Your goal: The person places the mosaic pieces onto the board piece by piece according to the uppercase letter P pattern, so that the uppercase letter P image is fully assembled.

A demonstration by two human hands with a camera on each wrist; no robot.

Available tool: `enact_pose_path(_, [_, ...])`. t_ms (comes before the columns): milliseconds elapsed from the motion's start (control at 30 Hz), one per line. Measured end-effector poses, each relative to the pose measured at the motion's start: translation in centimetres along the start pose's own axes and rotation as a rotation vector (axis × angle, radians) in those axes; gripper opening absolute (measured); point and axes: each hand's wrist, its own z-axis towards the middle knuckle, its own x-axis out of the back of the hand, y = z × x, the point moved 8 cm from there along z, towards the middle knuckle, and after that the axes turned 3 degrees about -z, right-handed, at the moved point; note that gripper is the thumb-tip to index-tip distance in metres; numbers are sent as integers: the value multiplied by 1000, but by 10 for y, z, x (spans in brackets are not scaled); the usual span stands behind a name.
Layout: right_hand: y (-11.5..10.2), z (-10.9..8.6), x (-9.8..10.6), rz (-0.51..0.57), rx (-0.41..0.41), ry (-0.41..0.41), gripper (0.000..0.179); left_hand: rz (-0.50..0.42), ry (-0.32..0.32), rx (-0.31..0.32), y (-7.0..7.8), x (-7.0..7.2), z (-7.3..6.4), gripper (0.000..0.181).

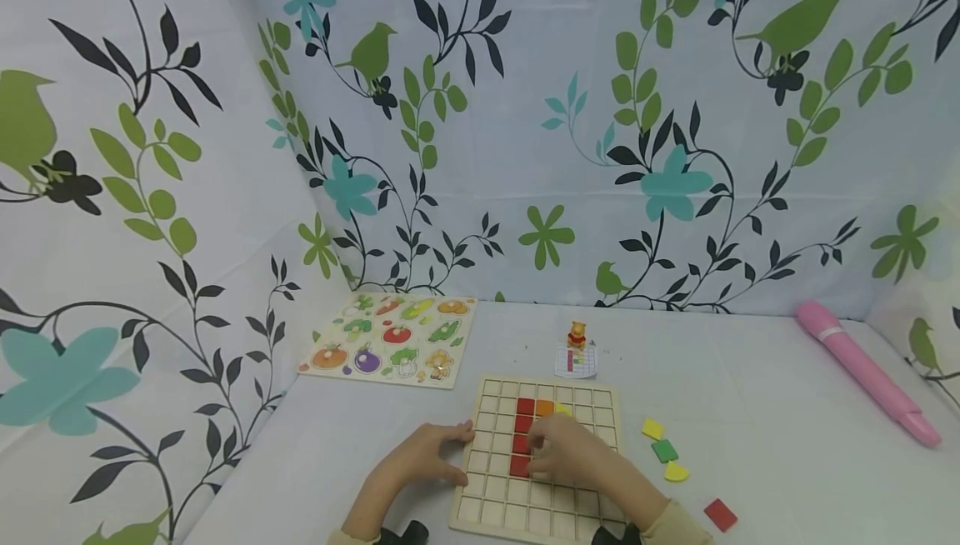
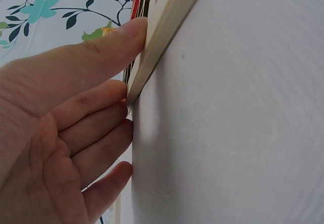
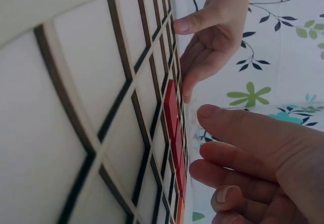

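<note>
A wooden grid board [image 1: 495,516] lies in front of me. On it a column of several red tiles [image 1: 519,466] runs downward, with an orange tile [image 1: 544,407] and a partly covered yellow tile [image 1: 562,409] beside the top one. My left hand [image 1: 427,455] touches the board's left edge, thumb and fingertips spread along it; the left wrist view has the thumb [image 2: 132,28] on the rim. Over the board, right beside the red tiles, hovers my right hand [image 1: 573,453]. Its fingers [image 3: 212,171] are loosely bent, and nothing shows between them in the right wrist view.
Right of the board lie a yellow square [image 1: 652,428], a green square [image 1: 664,451], a yellow rounded piece [image 1: 677,472] and a red square [image 1: 722,515]. Behind it stand a pattern card [image 1: 576,364] and bear figurine [image 1: 576,335]. A vegetable puzzle [image 1: 427,366] sits back left, a pink pen-like stick [image 1: 866,370] far right.
</note>
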Motion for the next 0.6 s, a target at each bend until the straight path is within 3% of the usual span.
enact_pose_path(333, [-2, -18, 34, -56, 25, 75, 18, -18, -12, 7, 3, -1, -3, 64])
enact_pose_path(600, [-4, -45, 70, -130, 47, 180, 17, -4, -5, -12, 3, 1, -2, 64])
